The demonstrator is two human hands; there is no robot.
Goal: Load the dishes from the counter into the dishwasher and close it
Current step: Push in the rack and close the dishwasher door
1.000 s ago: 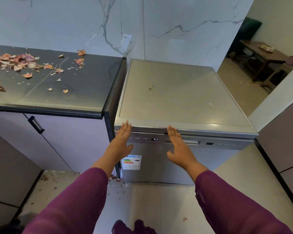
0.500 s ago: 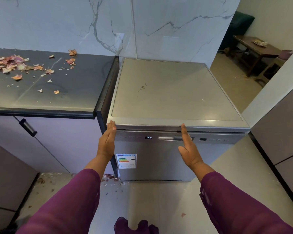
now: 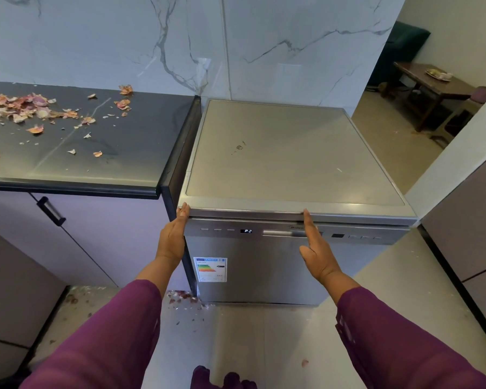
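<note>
"P2" on the dishwasher display

You are facing one dishwasher, which is carrying one label, one lit display and three dashes left of that display. You are keeping two hands in view, one left hand and one right hand, and you are wearing two sleeves. One counter is standing beside the dishwasher, with one handle showing below it. Peels are lying on the counter, too many to count. One table is showing in the far room.
</note>
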